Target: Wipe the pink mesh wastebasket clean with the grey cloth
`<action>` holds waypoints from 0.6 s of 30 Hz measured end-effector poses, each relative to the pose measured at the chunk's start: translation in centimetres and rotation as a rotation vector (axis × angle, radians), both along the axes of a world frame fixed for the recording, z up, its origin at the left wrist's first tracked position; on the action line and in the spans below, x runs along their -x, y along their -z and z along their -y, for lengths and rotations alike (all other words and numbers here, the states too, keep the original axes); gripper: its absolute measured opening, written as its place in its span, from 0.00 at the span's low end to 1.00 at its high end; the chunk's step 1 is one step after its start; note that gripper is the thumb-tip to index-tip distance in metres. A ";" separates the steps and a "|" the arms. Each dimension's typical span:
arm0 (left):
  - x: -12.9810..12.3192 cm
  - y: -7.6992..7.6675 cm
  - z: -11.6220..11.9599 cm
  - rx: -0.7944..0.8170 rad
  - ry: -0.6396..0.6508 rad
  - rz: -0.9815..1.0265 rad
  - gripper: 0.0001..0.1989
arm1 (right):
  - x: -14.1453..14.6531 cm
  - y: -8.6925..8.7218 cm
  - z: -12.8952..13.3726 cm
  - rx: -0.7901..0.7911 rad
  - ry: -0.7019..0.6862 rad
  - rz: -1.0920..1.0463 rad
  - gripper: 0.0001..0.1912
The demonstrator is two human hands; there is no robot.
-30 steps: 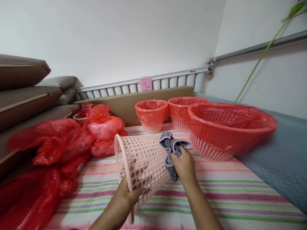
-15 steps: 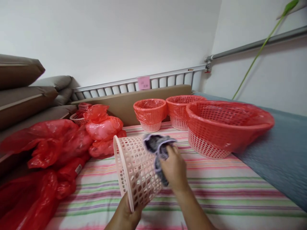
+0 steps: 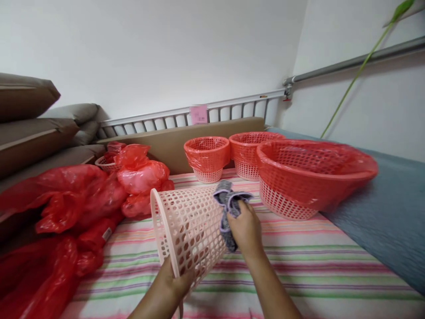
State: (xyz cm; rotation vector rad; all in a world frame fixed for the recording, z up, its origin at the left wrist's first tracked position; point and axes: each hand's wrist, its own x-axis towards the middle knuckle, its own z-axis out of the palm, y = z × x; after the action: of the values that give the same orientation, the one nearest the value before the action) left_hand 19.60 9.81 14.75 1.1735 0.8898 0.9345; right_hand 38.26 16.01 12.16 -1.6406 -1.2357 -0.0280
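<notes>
In the head view, the left hand (image 3: 172,283) has its thumb and fingers clamped on the rim of the pale pink basket (image 3: 195,212), which lies tipped on its side, its mouth by those fingers and its base end away to their right; gripping the rim probably steadies it and leaves the outer wall open to the other hand. The right hand (image 3: 247,228) has its fingers closed on a bunched gray cloth (image 3: 228,199), likely gathered so that a thick fold sits between fingertips and lattice, against the basket near its base. Beyond the right fingers stand a small lined basket (image 3: 207,157) and a second lined basket (image 3: 250,153), with a large lined basket (image 3: 292,190) to their right; red film folded over each rim presumably keeps the liners up. Red plastic bags (image 3: 142,175) lie beyond and left of the left fingers, on the striped sheet (image 3: 299,274).
</notes>
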 end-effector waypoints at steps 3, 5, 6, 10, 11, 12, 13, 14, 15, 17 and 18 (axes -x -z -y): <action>0.1 0.5 0.3 -0.043 -0.022 -0.106 0.24 | 4.8 -1.6 2.9 -0.012 -0.193 0.037 0.19; 0.5 1.0 0.5 -0.045 -0.064 -0.185 0.18 | 8.0 -2.3 5.0 -0.066 -0.344 0.075 0.26; 0.7 1.2 0.5 -0.039 -0.084 -0.214 0.16 | 9.1 -2.6 5.8 -0.085 -0.396 0.094 0.28; 1.2 2.6 0.8 -0.065 -0.051 -0.228 0.14 | 7.7 -2.3 4.8 -0.061 -0.308 0.154 0.24; 1.3 3.2 0.8 -0.108 -0.020 -0.235 0.15 | 6.1 -1.9 3.7 -0.047 -0.223 0.157 0.21; 1.4 3.9 0.9 -0.158 0.010 -0.246 0.16 | 4.1 -1.5 2.5 -0.034 -0.133 0.157 0.19; 1.6 4.6 1.0 -0.206 0.032 -0.254 0.16 | 2.1 -0.9 1.4 -0.059 -0.039 0.142 0.18; 1.7 5.2 1.0 -0.239 0.046 -0.256 0.17 | 0.2 -0.3 0.4 -0.089 0.041 0.116 0.16; 1.8 5.7 1.1 -0.249 0.067 -0.247 0.18 | -1.5 0.2 -0.3 -0.085 0.097 0.098 0.15; 2.0 5.9 1.2 -0.200 0.145 -0.181 0.22 | -3.7 1.0 -1.1 -0.027 0.150 0.086 0.11; 2.1 5.4 1.1 -0.154 0.186 -0.126 0.25 | -4.1 1.2 -1.2 0.006 0.148 0.091 0.11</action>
State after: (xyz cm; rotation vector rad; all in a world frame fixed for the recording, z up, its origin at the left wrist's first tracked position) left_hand 17.53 8.67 9.36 1.4351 0.8034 0.7950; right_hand 42.37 17.22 10.95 -1.7501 -1.1805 -0.1925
